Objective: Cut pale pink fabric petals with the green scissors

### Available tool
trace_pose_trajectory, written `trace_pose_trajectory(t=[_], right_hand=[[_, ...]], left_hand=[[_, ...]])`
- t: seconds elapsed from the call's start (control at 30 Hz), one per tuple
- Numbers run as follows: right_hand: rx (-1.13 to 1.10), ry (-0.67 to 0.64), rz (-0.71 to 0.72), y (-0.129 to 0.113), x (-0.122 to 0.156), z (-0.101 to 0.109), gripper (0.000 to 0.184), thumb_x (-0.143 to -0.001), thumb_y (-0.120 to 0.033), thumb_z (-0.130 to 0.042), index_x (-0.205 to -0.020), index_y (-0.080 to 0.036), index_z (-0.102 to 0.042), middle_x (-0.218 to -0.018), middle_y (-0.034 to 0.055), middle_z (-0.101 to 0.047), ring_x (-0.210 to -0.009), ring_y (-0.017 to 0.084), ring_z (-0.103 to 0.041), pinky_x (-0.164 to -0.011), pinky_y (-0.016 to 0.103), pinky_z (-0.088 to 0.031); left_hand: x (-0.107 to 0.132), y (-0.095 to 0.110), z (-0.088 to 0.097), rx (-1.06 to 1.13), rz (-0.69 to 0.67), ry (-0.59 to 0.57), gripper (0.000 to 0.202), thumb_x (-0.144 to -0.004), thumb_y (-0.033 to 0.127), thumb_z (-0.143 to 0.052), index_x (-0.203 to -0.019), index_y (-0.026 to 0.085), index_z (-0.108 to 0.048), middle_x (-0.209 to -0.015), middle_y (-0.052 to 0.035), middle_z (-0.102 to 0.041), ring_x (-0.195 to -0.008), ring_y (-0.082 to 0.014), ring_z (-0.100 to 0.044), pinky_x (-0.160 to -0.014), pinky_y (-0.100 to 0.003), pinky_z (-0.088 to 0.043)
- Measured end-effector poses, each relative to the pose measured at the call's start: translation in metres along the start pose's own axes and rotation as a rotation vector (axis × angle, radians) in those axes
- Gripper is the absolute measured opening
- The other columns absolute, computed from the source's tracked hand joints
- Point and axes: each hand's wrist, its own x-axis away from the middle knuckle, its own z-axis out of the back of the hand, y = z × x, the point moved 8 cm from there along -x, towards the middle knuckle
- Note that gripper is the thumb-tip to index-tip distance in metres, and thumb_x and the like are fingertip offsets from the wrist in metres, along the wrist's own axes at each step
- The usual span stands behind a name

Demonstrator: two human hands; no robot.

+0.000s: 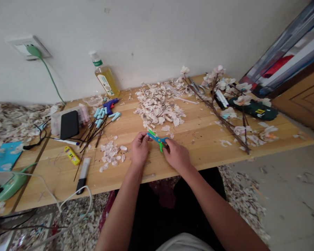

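Observation:
My right hand [177, 155] grips a small pair of blue and green scissors [158, 138], its blades apart and pointing at my left hand [140, 148]. The left fingers are closed in a pinch beside the blade tips; what lies between them is too small to make out. Behind the scissors spreads a large heap of pale, thin flakes [159, 106], like dried petals or shell pieces. A smaller pile of rounded pale pieces [112, 153] lies left of my left hand.
Branches with pale flowers [214, 108] lie at the right, near a dark green object [261, 109] and pliers [197, 85]. Leftward are a blue glue gun [110, 105], a black phone [69, 124], a box cutter [83, 176] and a yellow pack [72, 155]. A bottle [106, 78] stands by the wall.

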Motion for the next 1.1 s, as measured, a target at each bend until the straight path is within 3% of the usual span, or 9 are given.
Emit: trace_pose_trajectory(t=[0.17, 0.23, 0.37, 0.5, 0.83, 1.1], right_hand=[[-0.001, 0.024, -0.021, 0.004, 0.002, 0.001, 0.013, -0.091, -0.025, -0.052, -0.098, -0.023, -0.063, -0.092, 0.0043, -0.071, -0.075, 0.02, -0.062, -0.059, 0.03, -0.03], [-0.021, 0.052, -0.058, 0.009, 0.002, 0.002, 0.014, -0.092, -0.025, -0.052, -0.098, -0.022, -0.064, -0.088, 0.0047, -0.071, -0.074, 0.02, -0.062, -0.06, 0.03, -0.031], [-0.066, 0.104, -0.089, 0.014, 0.002, 0.005, 0.016, -0.09, -0.028, -0.053, -0.1, -0.022, -0.063, -0.088, 0.0062, -0.07, -0.077, 0.022, -0.063, -0.062, 0.03, -0.035], [-0.056, 0.078, -0.011, 0.005, 0.001, 0.003, 0.022, -0.085, -0.03, -0.056, -0.106, -0.021, -0.058, -0.096, 0.0073, -0.069, -0.082, 0.023, -0.063, -0.064, 0.03, -0.037], [-0.011, -0.007, 0.073, -0.006, 0.003, 0.002, 0.021, -0.084, -0.029, -0.058, -0.104, -0.021, -0.055, -0.097, 0.0057, -0.067, -0.087, 0.023, -0.062, -0.066, 0.03, -0.037], [-0.015, 0.011, 0.053, -0.004, 0.003, 0.001, 0.019, -0.085, -0.029, -0.057, -0.102, -0.021, -0.056, -0.094, 0.0053, -0.068, -0.084, 0.022, -0.062, -0.066, 0.03, -0.037]], left_hand=[[0.001, 0.019, 0.006, -0.217, -0.189, 0.038, 0.013, -0.09, 0.026, -0.058, -0.092, 0.021, -0.07, -0.087, -0.0045, -0.067, -0.084, -0.0171, -0.061, -0.082, -0.032, -0.048], [0.002, 0.021, 0.007, -0.218, -0.204, 0.043, 0.014, -0.09, 0.028, -0.058, -0.094, 0.021, -0.07, -0.092, -0.0056, -0.067, -0.087, -0.0172, -0.061, -0.084, -0.032, -0.048], [0.0, 0.002, 0.0, 0.094, 0.017, -0.012, 0.02, -0.089, 0.037, -0.061, -0.097, 0.019, -0.066, -0.086, -0.005, -0.068, -0.072, -0.0141, -0.062, -0.072, -0.029, -0.051], [0.0, -0.012, -0.01, 0.313, 0.164, -0.056, 0.026, -0.078, 0.037, -0.074, -0.093, 0.018, -0.066, -0.078, -0.0023, -0.068, -0.067, -0.0124, -0.063, -0.071, -0.027, -0.051], [0.002, -0.019, -0.011, 0.526, 0.261, 0.005, 0.02, -0.067, 0.029, -0.083, -0.079, 0.019, -0.071, -0.079, 0.0004, -0.068, -0.071, -0.0088, -0.061, -0.073, -0.021, -0.049], [0.004, -0.03, -0.014, 0.457, 0.295, -0.063, 0.021, -0.069, 0.035, -0.081, -0.08, 0.018, -0.074, -0.07, -0.0004, -0.068, -0.063, -0.0098, -0.059, -0.067, -0.022, -0.048]])
